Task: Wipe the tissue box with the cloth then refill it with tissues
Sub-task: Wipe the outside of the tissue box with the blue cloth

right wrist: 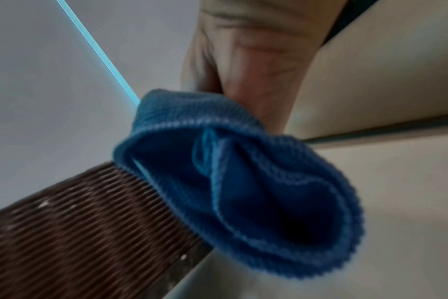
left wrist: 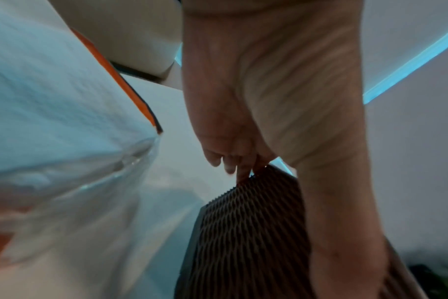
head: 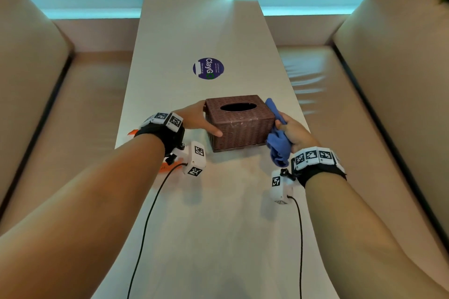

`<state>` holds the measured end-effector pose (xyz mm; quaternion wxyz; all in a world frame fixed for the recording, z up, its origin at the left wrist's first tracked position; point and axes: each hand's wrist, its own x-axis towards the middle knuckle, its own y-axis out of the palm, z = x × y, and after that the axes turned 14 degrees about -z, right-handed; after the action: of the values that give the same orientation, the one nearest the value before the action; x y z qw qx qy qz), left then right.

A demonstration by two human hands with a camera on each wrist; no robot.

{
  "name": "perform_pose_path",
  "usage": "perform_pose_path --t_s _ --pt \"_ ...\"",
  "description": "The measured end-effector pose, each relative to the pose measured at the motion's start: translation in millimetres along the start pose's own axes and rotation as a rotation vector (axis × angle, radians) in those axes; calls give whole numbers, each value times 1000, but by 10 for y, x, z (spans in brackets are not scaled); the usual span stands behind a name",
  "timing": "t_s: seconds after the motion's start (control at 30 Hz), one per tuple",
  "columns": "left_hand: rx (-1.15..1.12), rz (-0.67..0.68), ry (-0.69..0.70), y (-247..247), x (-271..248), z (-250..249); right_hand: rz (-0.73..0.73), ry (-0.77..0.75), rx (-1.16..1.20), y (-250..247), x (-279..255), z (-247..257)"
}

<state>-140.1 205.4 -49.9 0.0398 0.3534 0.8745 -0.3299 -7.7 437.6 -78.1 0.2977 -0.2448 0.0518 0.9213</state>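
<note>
Both grips are at work on one thing. Left hand [head: 194,118] wraps the left end of the brown woven tissue box [head: 239,124], thumb curled onto the near face and fingers [left wrist: 231,161] bent over the far top edge, as the left wrist view shows. Right hand [head: 295,132] is closed around a bunched blue cloth [head: 278,136], which is pressed against the right end of the box; folds of cloth hang below the fist, and a corner sticks up past the box's top edge. From the right wrist view the cloth [right wrist: 243,182] touches the woven side of the box [right wrist: 85,232], where a few pale specks show.

The tissue box stands upright on the white bench [head: 218,213], near the middle of the head view, with its dark oval slot [head: 238,107] facing up. No tissue shows in the slot.

At about 9 o'clock from the box, partly hidden under the left wrist, lies a clear-wrapped tissue pack [left wrist: 54,125] with orange trim, resting on the bench. At 12 o'clock from the box, farther along the bench, is a round purple sticker [head: 208,68] with white lettering. Beige padded seats [head: 364,116] run along both sides of the bench, at 3 and 9 o'clock.
</note>
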Motion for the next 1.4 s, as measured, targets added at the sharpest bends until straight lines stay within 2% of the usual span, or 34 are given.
perform_pose_path --t_s 0.23,0.47,0.53,0.67,0.77,0.9,0.97,1.07,1.17,1.3,1.37,1.4 --pt "-534 0 -26 324 -327 -197 1 16 -68 -267 -149 231" --pt "-708 -130 -243 589 -515 -70 -41 -7 -64 -207 -456 107" --pt "-704 -176 -312 604 -528 -19 -103 -131 -186 -133 -504 117" --pt "-715 -195 -365 608 -534 29 -228 -502 -468 155 -719 307" --pt "-720 -227 -399 607 -535 8 -93 -602 -564 448 -872 388" --pt "-712 -233 -404 607 -544 29 189 -466 -987 656 -885 352" --pt "-699 -236 -399 601 -551 44 194 -487 -1044 672 -835 368" --pt "-663 -249 -375 590 -529 20 189 -638 -995 709 -737 316" --pt "-652 -273 -379 589 -499 -24 126 -806 -943 750 -683 192" --pt "-630 -291 -407 592 -498 40 -41 -952 -912 660 -580 47" --pt "-642 -280 -427 591 -504 91 -180 -927 -893 522 -457 -41" --pt "-648 -273 -430 590 -509 104 -238 -840 -830 443 -408 -66"
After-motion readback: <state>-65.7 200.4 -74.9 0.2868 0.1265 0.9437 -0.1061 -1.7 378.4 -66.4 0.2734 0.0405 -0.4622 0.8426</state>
